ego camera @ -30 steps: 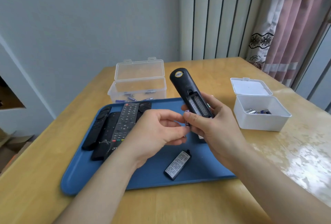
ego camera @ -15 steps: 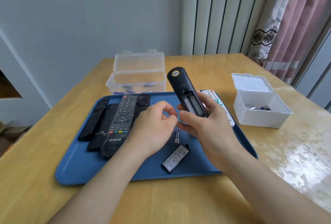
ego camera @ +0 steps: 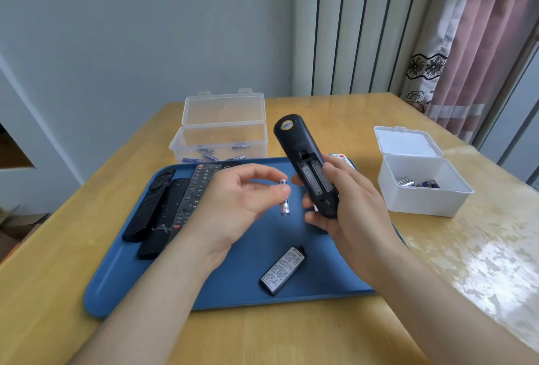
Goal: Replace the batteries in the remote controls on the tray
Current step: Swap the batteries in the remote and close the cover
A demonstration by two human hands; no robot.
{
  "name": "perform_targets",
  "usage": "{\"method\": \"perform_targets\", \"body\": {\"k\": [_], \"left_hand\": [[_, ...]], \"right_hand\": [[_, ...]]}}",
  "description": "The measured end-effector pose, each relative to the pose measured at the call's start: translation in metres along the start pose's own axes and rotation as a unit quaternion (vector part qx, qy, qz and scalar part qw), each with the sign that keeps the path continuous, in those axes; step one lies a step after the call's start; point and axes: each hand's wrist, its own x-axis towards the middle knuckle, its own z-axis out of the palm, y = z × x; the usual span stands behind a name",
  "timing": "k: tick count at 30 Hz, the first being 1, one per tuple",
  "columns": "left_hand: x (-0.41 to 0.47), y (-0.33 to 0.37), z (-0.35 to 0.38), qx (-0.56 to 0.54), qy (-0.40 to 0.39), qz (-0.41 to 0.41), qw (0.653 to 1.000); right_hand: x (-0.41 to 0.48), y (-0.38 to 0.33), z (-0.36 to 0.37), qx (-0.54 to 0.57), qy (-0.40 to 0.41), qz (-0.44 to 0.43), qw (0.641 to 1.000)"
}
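Right hand [ego camera: 350, 207] grips remote [ego camera: 294, 143], bay open, seemingly empty. Cover [ego camera: 283, 271] off, near tray's [ego camera: 116, 291] front edge. Battery [ego camera: 285, 207] at left hand's [ego camera: 233, 204] fingertips, hold unclear. Other remotes [ego camera: 163, 207] pending.

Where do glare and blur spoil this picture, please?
Head view: glare whitens the table at the right. The left hand and the battery by its fingertips are motion-blurred. The remote in the right hand is fairly sharp.
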Motion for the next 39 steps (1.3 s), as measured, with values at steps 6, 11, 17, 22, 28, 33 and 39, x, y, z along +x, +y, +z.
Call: {"method": "perform_targets", "body": {"k": [6, 11, 17, 22, 28, 33, 39], "left_hand": [[-0.008, 0.001, 0.007, -0.098, 0.041, 0.028, 0.994], [-0.01, -0.004, 0.014, -0.08, 0.057, 0.098, 0.99], [-0.008, -0.005, 0.005, 0.01, -0.033, 0.093, 0.995], [-0.009, -0.005, 0.004, 0.168, 0.043, 0.187, 0.967], [-0.02, -0.002, 0.021, 0.245, 0.104, 0.297, 0.917], [-0.019, -0.007, 0.027, 0.169, 0.098, 0.249, 0.949], [-0.012, -0.009, 0.027, 0.06, 0.082, 0.176, 0.979]], "right_hand": [[-0.003, 0.003, 0.002, 0.001, -0.083, -0.002, 0.997], [0.0, 0.004, -0.003, 0.038, -0.1, 0.013, 0.994], [0.003, 0.004, -0.007, 0.071, -0.113, 0.014, 0.991], [0.003, 0.006, -0.006, 0.037, -0.067, 0.017, 0.997], [0.003, 0.009, 0.0, 0.057, -0.03, 0.02, 0.998], [0.003, 0.012, -0.001, 0.104, -0.025, 0.031, 0.994], [-0.002, 0.022, 0.01, 0.044, -0.038, 0.017, 0.998]]}}
